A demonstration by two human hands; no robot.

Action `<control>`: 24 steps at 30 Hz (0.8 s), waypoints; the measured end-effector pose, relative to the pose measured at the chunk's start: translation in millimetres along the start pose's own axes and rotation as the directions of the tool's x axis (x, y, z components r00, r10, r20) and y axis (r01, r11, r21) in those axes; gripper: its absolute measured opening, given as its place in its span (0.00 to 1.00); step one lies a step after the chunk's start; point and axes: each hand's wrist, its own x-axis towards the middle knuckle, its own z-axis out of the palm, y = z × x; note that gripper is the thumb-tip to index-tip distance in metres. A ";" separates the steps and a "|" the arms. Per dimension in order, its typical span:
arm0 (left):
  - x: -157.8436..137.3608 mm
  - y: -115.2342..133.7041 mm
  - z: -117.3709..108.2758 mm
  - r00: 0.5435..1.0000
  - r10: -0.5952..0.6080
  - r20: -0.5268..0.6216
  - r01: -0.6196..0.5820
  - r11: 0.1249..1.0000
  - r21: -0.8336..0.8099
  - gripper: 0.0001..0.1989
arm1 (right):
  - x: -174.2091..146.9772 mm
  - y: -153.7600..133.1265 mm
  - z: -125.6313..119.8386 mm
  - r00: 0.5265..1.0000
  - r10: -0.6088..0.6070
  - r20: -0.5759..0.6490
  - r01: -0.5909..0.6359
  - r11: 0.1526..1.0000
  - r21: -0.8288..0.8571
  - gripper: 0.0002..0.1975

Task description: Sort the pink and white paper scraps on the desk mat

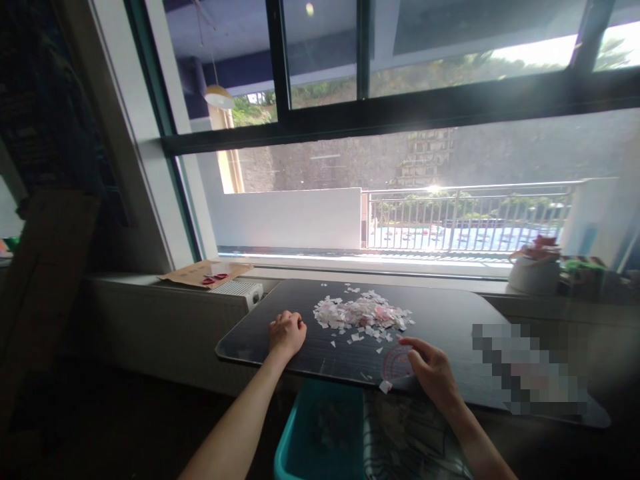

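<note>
Paper scraps (364,313) lie heaped on a dark tabletop (455,310), right of our curled left hand (287,333) (what it grips, if anything, we cannot tell). Our right hand (433,365), part-open and seemingly empty, is by a pink-marked protractor (386,365); slow, low movements should limit scattering.

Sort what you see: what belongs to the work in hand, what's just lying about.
Likely in the work:
paper scraps, piled on the black table;
protractor beside the right hand, perhaps;
teal bin below, perhaps.

Seemingly lying about:
red-handled scissors;
brown sheet beneath them;
white pot on the windowsill.
</note>
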 end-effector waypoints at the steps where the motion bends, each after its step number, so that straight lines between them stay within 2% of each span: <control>1: -0.1 0.1 -0.2 1.000 0.000 0.001 0.000 1.000 0.001 0.11 | 0.0 0.1 -0.5 1.000 0.004 0.009 -0.004 1.000 0.015 0.20; 7: -0.1 0.2 0.1 1.000 0.002 0.003 -0.002 1.000 -0.005 0.11 | -0.7 1.8 -0.8 1.000 0.012 0.023 -0.014 0.998 0.065 0.20; 12: 0.9 -0.8 3.3 1.000 0.002 -0.023 -0.002 1.000 -0.001 0.11 | 0.9 5.4 0.7 0.999 -0.022 -0.031 0.023 0.999 0.028 0.21; 21: 1.1 -2.3 5.6 1.000 0.003 -0.028 -0.003 1.000 -0.004 0.11 | -4.2 -0.3 -0.7 0.997 -0.019 0.073 0.016 0.999 0.052 0.17; 24: 1.3 -2.0 5.4 1.000 -0.004 -0.029 0.003 1.000 -0.007 0.11 | -1.3 1.3 -0.9 0.998 -0.047 0.038 0.045 0.998 0.047 0.18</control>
